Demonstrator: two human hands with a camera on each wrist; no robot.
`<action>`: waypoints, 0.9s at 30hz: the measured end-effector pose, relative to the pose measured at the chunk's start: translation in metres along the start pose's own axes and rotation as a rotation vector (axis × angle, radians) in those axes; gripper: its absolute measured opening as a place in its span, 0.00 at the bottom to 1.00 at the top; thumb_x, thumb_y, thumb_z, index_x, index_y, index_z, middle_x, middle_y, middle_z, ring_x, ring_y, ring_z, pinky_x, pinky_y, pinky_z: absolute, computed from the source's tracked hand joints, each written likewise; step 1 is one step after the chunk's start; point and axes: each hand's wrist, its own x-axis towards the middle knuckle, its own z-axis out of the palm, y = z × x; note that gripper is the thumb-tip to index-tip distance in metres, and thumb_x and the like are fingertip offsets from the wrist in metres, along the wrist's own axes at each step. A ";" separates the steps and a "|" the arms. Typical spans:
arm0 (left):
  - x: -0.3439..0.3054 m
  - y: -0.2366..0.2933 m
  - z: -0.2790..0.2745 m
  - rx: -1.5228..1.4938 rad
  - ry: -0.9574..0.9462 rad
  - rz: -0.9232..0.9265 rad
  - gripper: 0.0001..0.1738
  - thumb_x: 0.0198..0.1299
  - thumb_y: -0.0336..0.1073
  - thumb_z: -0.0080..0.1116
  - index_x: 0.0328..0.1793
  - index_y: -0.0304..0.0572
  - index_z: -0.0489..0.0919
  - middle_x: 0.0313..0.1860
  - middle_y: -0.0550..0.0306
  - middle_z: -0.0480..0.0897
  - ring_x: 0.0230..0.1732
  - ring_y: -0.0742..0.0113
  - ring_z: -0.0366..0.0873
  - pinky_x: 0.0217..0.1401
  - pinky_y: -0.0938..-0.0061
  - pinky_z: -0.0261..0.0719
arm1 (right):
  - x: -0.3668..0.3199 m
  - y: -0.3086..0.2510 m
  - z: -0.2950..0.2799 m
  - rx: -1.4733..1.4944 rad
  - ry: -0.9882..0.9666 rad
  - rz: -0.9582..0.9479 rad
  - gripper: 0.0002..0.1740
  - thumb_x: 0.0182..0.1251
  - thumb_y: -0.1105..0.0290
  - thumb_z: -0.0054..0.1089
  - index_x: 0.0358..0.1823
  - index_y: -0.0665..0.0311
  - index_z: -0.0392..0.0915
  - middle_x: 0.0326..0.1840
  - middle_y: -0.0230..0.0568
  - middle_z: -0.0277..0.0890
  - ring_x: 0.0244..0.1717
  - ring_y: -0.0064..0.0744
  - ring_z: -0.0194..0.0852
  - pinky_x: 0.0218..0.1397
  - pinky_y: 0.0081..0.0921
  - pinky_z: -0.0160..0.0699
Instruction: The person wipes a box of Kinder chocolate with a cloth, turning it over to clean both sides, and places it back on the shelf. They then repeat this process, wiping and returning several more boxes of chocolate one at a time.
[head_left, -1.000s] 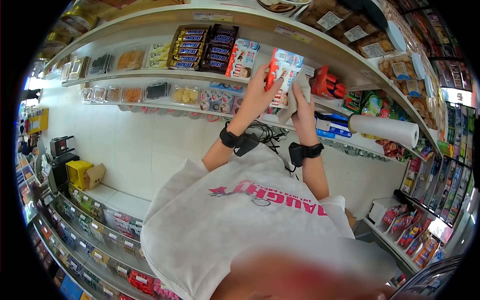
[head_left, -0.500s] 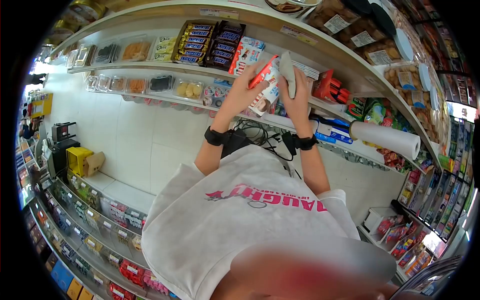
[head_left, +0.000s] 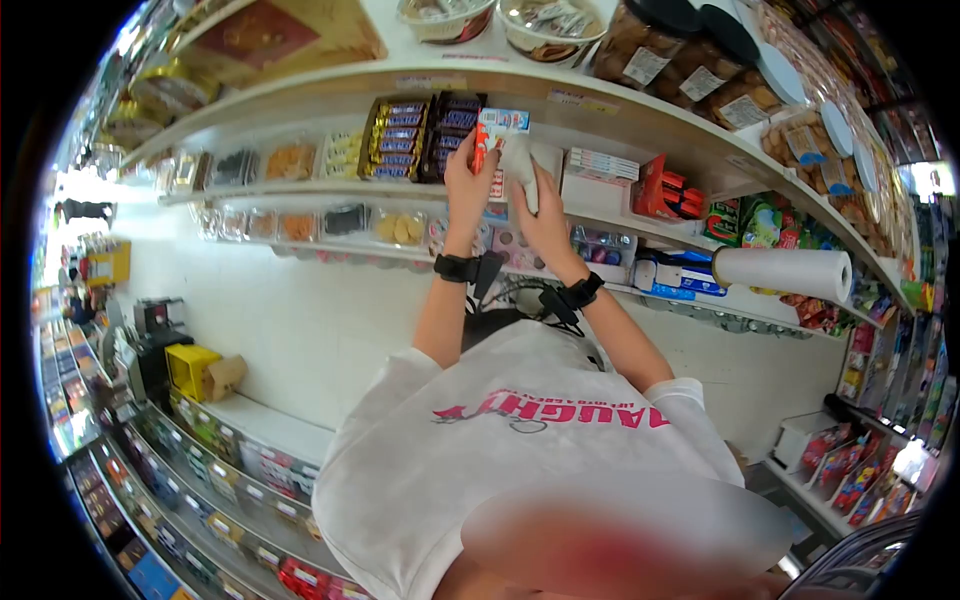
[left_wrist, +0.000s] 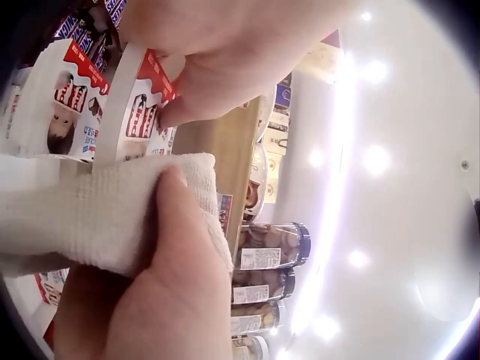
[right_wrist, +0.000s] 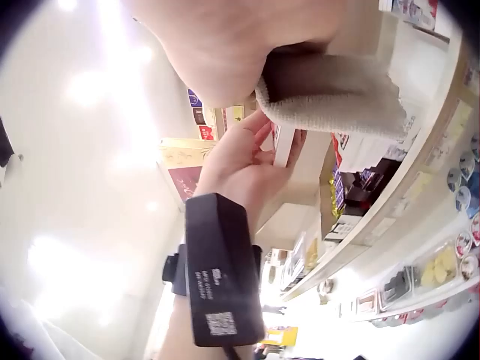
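My left hand [head_left: 468,185] grips a red-and-white Kinder chocolate box [head_left: 505,122] by its side, over the middle shelf, right of the Snickers boxes [head_left: 398,138]. In the left wrist view the held box [left_wrist: 142,112] stands on edge between thumb and fingers, beside another Kinder box [left_wrist: 69,105]. A folded pale cloth [head_left: 520,168] is in my right hand [head_left: 543,225], overlapping the held box in the head view. The thumb lies along the cloth [left_wrist: 127,202] in the left wrist view. From the right wrist, the cloth [right_wrist: 337,97] hides part of the box.
A stack of thin white boxes [head_left: 603,165] and a red box [head_left: 665,195] stand to the right on this shelf. The shelf above carries cookie jars [head_left: 645,55]. A white roll [head_left: 785,270] juts out at the right. Clear food tubs [head_left: 398,228] line the shelf below.
Both hands have shifted left along the shelf with the Kinder box and the cloth, toward the Snickers boxes. The white stack at the right now shows more fully. The head view has shifted as well.
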 end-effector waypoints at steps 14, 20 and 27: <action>0.019 -0.043 0.014 0.156 -0.115 0.092 0.25 0.68 0.32 0.59 0.70 0.29 0.73 0.57 0.29 0.79 0.57 0.35 0.78 0.61 0.56 0.77 | -0.004 0.035 0.017 -0.011 0.030 0.064 0.25 0.77 0.69 0.53 0.71 0.72 0.67 0.64 0.67 0.73 0.66 0.65 0.73 0.69 0.41 0.71; 0.024 -0.064 0.021 0.107 -0.070 0.141 0.26 0.70 0.35 0.59 0.70 0.28 0.72 0.52 0.32 0.84 0.50 0.39 0.84 0.54 0.59 0.80 | -0.008 0.030 0.012 0.079 0.008 0.164 0.20 0.79 0.67 0.50 0.64 0.72 0.71 0.57 0.65 0.77 0.59 0.67 0.75 0.63 0.45 0.74; 0.023 -0.054 0.017 0.095 -0.088 0.097 0.27 0.71 0.36 0.57 0.72 0.29 0.70 0.51 0.33 0.85 0.49 0.41 0.85 0.53 0.61 0.80 | 0.000 0.013 -0.010 0.049 0.089 0.232 0.20 0.79 0.64 0.50 0.64 0.71 0.72 0.53 0.64 0.80 0.56 0.64 0.78 0.59 0.40 0.77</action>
